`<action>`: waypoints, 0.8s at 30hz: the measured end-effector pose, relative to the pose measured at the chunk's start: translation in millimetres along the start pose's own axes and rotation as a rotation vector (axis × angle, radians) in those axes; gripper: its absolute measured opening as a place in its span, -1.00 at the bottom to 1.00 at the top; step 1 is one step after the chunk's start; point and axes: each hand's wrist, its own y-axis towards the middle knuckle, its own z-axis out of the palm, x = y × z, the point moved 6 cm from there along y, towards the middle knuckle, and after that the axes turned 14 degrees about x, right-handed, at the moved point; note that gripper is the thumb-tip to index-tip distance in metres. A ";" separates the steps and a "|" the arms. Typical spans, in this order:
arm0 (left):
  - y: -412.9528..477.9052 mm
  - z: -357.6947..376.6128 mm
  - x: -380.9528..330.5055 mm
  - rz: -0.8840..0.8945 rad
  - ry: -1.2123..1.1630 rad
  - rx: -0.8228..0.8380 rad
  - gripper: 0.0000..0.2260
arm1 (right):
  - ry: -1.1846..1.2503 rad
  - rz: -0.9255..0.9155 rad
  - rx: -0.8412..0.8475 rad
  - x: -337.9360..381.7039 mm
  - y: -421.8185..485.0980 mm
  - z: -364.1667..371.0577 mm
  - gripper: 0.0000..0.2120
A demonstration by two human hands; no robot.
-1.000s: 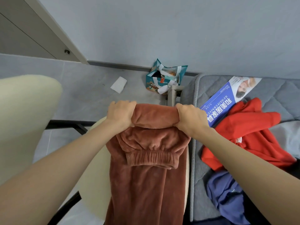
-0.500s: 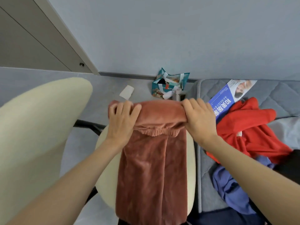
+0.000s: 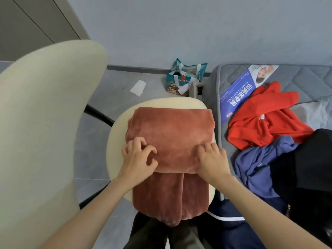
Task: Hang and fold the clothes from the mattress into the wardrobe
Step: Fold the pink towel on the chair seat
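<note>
the soft, bulky rust-brown fleece trousers point(image 3: 170, 133) should keep their fold if scooped from underneath; the left hand point(image 3: 138, 159) rests loosely curled on them, the right hand point(image 3: 213, 163) hides its hold.

We record that the rust-brown plush trousers point(image 3: 170, 137) are no longer held up in the air. Their doubled upper part now lies flat on the cream padded chair seat point(image 3: 161, 103), and the ribbed cuff seen earlier is out of sight. The left hand point(image 3: 139, 159) and right hand point(image 3: 212, 162) have left the top fold and now sit at its near edge. The right rests on the cloth. The left has bent fingers, and we cannot tell whether it pinches.
</note>
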 end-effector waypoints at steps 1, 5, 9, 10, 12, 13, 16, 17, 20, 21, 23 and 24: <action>2.4 -8.9 -3.9 -0.005 -0.029 -0.083 -0.70 | 0.092 0.037 -0.107 -0.3 -1.6 -12.5 -0.67; 32.6 -25.5 -27.0 0.020 0.054 -0.153 -0.56 | 0.263 -0.049 -0.247 18.7 14.8 -36.1 -0.39; 67.3 11.4 -27.0 -0.091 0.103 0.029 -0.52 | 0.178 -0.151 -0.076 35.3 50.0 -2.7 -0.41; 71.6 24.1 -22.1 -0.115 0.076 0.048 -0.52 | 0.171 -0.157 -0.052 30.5 57.6 8.6 -0.42; 75.5 43.9 -13.0 -0.141 0.040 0.043 -0.52 | 0.185 -0.164 -0.031 17.8 68.6 29.5 -0.44; 76.2 49.0 -10.9 -0.143 0.032 0.029 -0.52 | 0.191 -0.174 -0.024 12.9 71.2 35.7 -0.44; 75.4 47.9 -12.7 -0.150 0.032 -0.014 -0.54 | 0.200 -0.182 -0.016 10.5 75.1 36.6 -0.45; 74.7 38.3 -14.4 -0.152 0.032 -0.060 -0.57 | 0.210 -0.173 -0.061 11.0 74.6 26.2 -0.47; 82.7 -7.8 -13.2 -0.111 0.011 -0.158 -0.67 | 0.246 -0.170 -0.270 5.1 79.0 -27.8 -0.65; 91.6 -22.5 -11.1 -0.079 0.008 -0.120 -0.65 | 0.276 -0.193 -0.251 1.4 86.9 -42.9 -0.66; 116.3 -40.3 -4.6 -0.047 0.044 0.085 -0.41 | 0.326 -0.230 -0.029 -3.7 109.5 -59.7 -0.37; 128.2 -41.9 0.0 -0.069 0.075 0.260 -0.25 | 0.319 -0.226 0.109 -5.5 121.4 -61.8 -0.18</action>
